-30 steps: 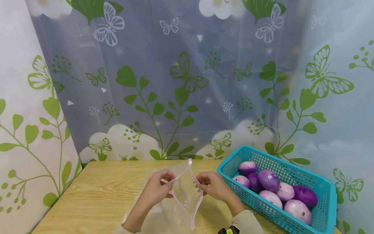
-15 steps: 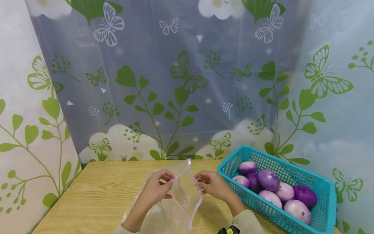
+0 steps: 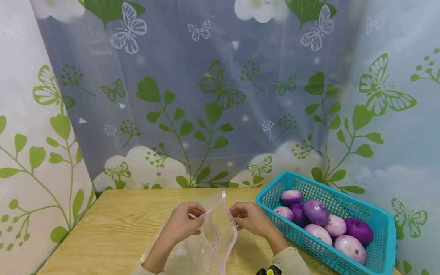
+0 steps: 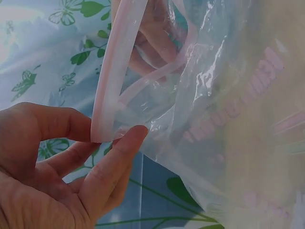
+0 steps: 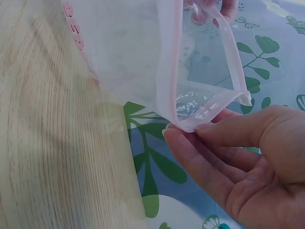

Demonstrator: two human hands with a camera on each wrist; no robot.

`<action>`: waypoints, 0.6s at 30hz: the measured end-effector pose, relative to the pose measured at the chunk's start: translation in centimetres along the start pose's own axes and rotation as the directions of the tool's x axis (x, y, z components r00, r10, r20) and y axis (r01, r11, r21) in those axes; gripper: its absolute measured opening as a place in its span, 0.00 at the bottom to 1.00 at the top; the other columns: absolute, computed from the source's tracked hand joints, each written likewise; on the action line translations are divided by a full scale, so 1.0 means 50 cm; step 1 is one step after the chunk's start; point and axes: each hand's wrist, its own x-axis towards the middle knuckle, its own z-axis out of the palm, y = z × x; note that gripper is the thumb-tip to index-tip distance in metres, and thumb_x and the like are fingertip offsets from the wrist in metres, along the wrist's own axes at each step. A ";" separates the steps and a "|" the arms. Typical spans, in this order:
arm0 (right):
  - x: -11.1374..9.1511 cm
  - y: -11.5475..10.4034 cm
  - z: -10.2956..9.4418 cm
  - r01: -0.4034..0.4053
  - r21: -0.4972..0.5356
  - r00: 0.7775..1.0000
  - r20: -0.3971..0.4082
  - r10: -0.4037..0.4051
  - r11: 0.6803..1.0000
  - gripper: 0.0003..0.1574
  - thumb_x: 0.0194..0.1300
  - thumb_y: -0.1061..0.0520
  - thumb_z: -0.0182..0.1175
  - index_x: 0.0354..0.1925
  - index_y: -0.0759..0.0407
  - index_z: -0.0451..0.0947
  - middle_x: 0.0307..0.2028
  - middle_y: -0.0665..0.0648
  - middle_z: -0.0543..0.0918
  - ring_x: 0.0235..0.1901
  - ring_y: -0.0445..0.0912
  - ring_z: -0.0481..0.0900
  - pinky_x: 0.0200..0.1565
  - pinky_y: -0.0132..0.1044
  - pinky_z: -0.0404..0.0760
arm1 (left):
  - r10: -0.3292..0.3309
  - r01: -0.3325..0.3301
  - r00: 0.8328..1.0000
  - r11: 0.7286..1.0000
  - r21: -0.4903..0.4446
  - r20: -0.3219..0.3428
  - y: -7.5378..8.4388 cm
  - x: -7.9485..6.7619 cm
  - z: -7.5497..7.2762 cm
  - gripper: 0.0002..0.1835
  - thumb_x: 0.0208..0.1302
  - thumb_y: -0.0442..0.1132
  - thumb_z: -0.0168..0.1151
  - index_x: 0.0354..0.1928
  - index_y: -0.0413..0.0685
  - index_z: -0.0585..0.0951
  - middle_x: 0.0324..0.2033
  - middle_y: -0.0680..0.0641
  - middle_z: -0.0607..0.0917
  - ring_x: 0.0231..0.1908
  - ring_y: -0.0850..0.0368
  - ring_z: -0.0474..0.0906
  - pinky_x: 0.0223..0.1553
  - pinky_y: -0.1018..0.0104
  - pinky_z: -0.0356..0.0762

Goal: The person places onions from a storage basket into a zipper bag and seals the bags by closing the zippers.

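A clear plastic zipper bag with a pink-edged mouth and pink lettering is held over the table, its mouth spread into a tall diamond. My left hand pinches one side of the rim between thumb and fingers. On the opposite side, my right hand pinches the other edge. A white slider sits at the far corner of the mouth. In the left wrist view, the pink zip strip runs up from the left fingertips. The right wrist view has the rim between the right thumb and fingers.
A turquoise perforated basket stands at the right, holding several purple and pale round onion-like objects. The wooden table ends against a patterned curtain. A black watch-like device shows near the right sleeve.
The slider corner of the bag has sunk slightly, and the near end of the rim has dropped toward the bottom of view. Both hands keep their pinch almost in place.
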 end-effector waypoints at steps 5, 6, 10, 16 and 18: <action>0.000 0.002 0.000 0.004 0.005 1.000 0.010 -0.004 1.000 0.09 0.69 0.72 0.59 0.46 0.70 0.82 0.37 0.71 0.86 0.34 0.57 0.89 0.33 0.45 0.93 | -0.019 0.019 1.000 1.000 -0.013 0.009 -0.003 0.002 -0.004 0.06 0.66 0.28 0.63 0.44 0.37 0.84 0.39 0.37 0.85 0.31 0.54 0.83 0.30 0.60 0.92; 0.000 0.002 0.000 0.004 0.004 1.000 0.010 -0.004 1.000 0.09 0.69 0.72 0.59 0.45 0.70 0.82 0.37 0.71 0.86 0.34 0.57 0.89 0.33 0.44 0.93 | -0.018 0.018 1.000 1.000 -0.014 0.008 -0.004 0.003 -0.005 0.06 0.67 0.28 0.63 0.44 0.37 0.84 0.39 0.38 0.85 0.32 0.54 0.83 0.30 0.60 0.92; 0.000 0.008 -0.003 0.007 -0.007 1.000 0.008 -0.007 1.000 0.09 0.68 0.73 0.59 0.45 0.70 0.83 0.36 0.70 0.86 0.34 0.56 0.89 0.32 0.42 0.93 | -0.020 0.020 1.000 1.000 -0.021 0.001 -0.003 0.003 -0.008 0.06 0.68 0.28 0.62 0.44 0.35 0.84 0.39 0.38 0.85 0.33 0.51 0.84 0.31 0.60 0.92; 0.000 0.017 -0.005 0.011 -0.025 1.000 -0.007 -0.011 1.000 0.07 0.67 0.73 0.60 0.42 0.69 0.83 0.35 0.69 0.87 0.32 0.53 0.88 0.30 0.37 0.92 | -0.029 0.028 0.999 0.999 -0.036 -0.019 0.001 0.000 -0.017 0.05 0.70 0.29 0.62 0.44 0.35 0.84 0.40 0.38 0.85 0.34 0.52 0.83 0.31 0.60 0.93; 0.001 0.018 -0.005 0.007 -0.025 1.000 -0.011 -0.007 1.000 0.07 0.67 0.73 0.60 0.41 0.69 0.83 0.35 0.69 0.87 0.32 0.52 0.88 0.30 0.37 0.92 | -0.035 0.034 0.999 0.999 -0.041 -0.029 0.003 0.000 -0.019 0.05 0.70 0.29 0.62 0.43 0.36 0.84 0.40 0.37 0.85 0.33 0.53 0.81 0.31 0.61 0.92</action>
